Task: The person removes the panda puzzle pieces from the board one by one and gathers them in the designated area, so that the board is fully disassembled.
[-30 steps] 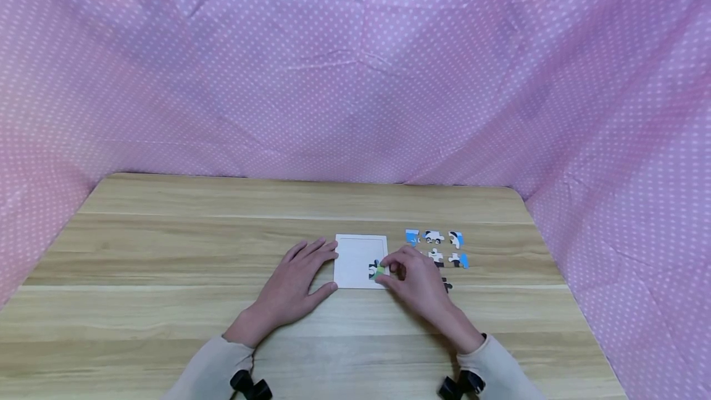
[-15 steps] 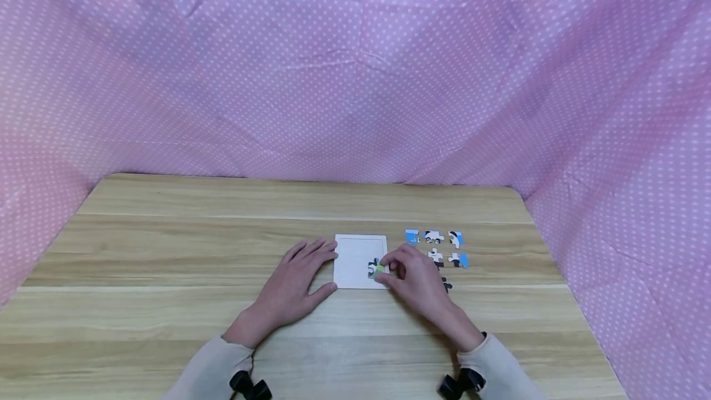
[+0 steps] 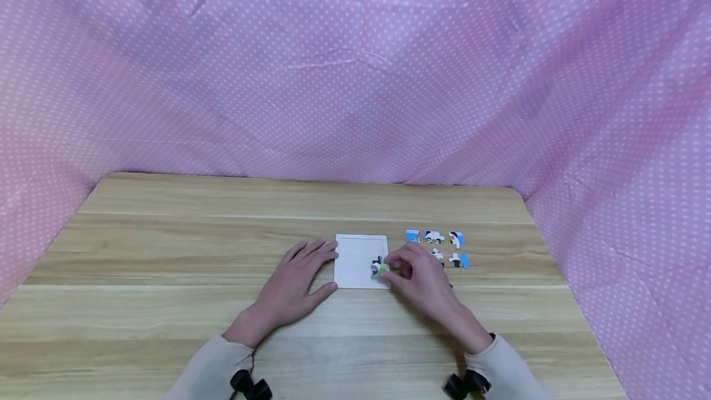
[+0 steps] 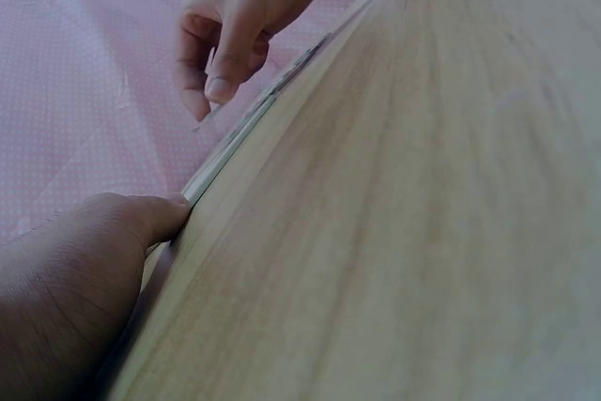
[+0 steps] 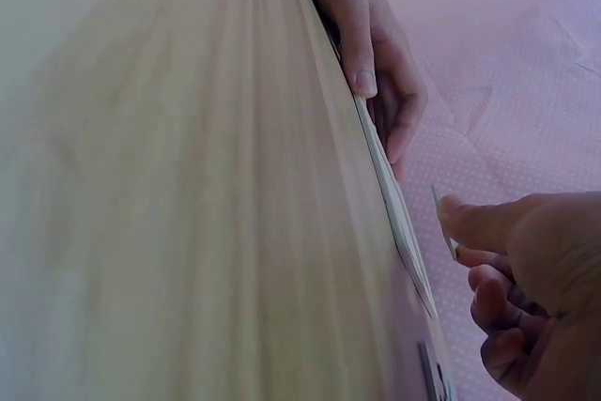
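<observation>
A white square puzzle tray lies flat on the wooden table. My left hand rests flat against the tray's left edge, fingers straight, thumb at its near corner. My right hand pinches a green, black and white puzzle piece over the tray's lower right corner. In the right wrist view the piece is lifted a little above the tray's edge. Several loose pieces lie in rows right of the tray, some hidden behind the right hand.
Pink dotted cloth walls the table at the back and both sides. Bare wood stretches to the left of the tray and along the near edge. Black wrist-camera mounts sit at both cuffs.
The right hand has shifted slightly left and away with the piece, which now sits a bit higher over the tray's corner. The left hand has not moved.
</observation>
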The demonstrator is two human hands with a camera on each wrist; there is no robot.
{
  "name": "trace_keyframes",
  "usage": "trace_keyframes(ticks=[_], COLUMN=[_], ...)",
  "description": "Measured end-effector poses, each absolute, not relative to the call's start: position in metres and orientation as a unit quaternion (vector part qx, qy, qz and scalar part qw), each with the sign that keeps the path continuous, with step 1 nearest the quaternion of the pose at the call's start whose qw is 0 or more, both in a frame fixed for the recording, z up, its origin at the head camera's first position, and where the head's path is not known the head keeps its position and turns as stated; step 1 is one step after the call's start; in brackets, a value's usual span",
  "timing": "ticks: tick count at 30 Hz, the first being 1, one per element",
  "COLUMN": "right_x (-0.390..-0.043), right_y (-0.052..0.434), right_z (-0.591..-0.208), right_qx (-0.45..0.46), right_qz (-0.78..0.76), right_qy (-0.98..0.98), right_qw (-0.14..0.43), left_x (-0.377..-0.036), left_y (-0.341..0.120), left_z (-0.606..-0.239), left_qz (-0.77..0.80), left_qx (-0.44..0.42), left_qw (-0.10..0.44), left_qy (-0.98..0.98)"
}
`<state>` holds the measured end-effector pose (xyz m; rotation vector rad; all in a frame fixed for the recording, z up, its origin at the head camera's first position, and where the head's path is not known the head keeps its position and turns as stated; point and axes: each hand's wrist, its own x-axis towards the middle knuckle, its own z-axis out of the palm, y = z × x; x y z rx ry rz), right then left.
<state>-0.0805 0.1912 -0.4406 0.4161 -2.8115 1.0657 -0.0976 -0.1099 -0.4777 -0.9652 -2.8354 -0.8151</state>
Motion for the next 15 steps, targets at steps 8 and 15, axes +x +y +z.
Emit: trace_keyframes(ticks=[8, 15], right_x=[-0.078, -0.076], right_y=[0.206, 0.222], right_z=[-0.44, -0.442], right_qx=[0.164, 0.2], right_qz=[0.343, 0.355], right_qy=[-0.922, -0.907], right_qw=[0.069, 0.109], left_x=[-0.097, -0.097], left_y=[-0.111, -0.11], left_z=[-0.477, -0.478], left_qz=[-0.266, -0.271], left_qx=[-0.311, -0.314], left_qw=[0.017, 0.019], left_qy=[-0.912, -0.91])
